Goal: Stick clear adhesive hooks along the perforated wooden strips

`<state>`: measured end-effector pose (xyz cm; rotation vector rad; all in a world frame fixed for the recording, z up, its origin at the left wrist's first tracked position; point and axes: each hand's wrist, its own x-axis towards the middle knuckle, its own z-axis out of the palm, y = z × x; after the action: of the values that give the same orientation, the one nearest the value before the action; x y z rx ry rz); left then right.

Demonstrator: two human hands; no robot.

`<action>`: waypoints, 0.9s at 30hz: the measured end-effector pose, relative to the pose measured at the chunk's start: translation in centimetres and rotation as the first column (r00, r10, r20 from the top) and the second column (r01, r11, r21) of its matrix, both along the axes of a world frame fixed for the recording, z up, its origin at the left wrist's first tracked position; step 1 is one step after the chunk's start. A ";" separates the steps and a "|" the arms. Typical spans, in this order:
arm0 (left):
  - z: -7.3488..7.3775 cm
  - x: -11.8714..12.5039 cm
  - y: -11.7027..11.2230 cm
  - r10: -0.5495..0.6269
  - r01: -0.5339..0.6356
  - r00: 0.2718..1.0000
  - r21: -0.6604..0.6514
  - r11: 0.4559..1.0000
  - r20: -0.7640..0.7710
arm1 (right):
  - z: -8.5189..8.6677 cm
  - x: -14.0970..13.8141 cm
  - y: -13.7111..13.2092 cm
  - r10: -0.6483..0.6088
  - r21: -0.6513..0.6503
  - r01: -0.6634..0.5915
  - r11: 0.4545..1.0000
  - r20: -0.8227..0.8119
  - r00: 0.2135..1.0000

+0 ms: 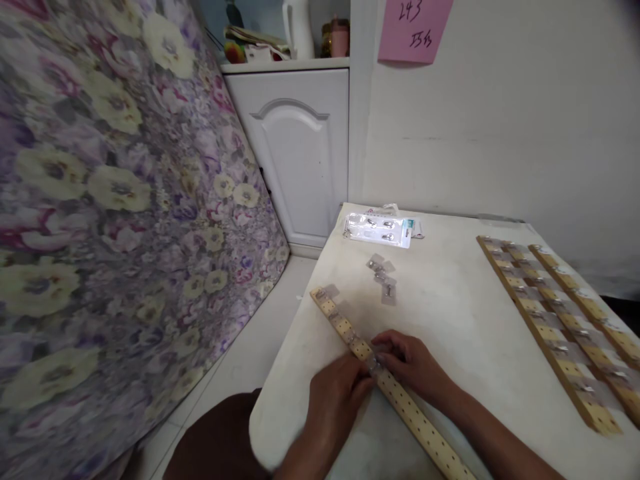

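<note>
A long yellow strip with rows of small holes [413, 417] lies slantwise across the white table. Small metal hooks on clear square pads sit at intervals along its far half. My left hand [337, 393] is closed at the strip's left edge, thumb and fingertips against it. From the other side, my right hand [413, 363] has its fingers pinched on a metal hook with a clear pad [373, 362] at the strip's middle; the fingers partly cover it. Beyond the hands, several loose hooks on clear pads [388, 291] lie on the table.
Clear blister packs with hooks [377, 229] lie at the table's [450, 280] far edge. More yellow strips carrying hooks [547, 327] rest at right. A floral curtain [115, 220] hangs at left, near a white cabinet [305, 160]. A pink note [415, 30] is on the wall.
</note>
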<state>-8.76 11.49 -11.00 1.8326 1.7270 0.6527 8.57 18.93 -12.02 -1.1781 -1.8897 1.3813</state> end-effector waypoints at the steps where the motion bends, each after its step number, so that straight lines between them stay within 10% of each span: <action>1: 0.0 0.0 0.0 0.003 -0.003 1.000 0.002 1.000 0.000 | 0.0 0.0 0.0 -0.002 -0.004 0.002 1.000 -0.005 1.000; 27: -0.2 0.4 0.1 0.020 -0.020 1.000 0.014 1.000 0.010 | 0.0 0.3 0.3 0.055 -0.020 -0.055 0.998 -0.030 0.998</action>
<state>-8.38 11.57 -11.21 1.8207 1.7404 0.6822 8.89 19.25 -11.98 -1.1175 -1.9046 1.4436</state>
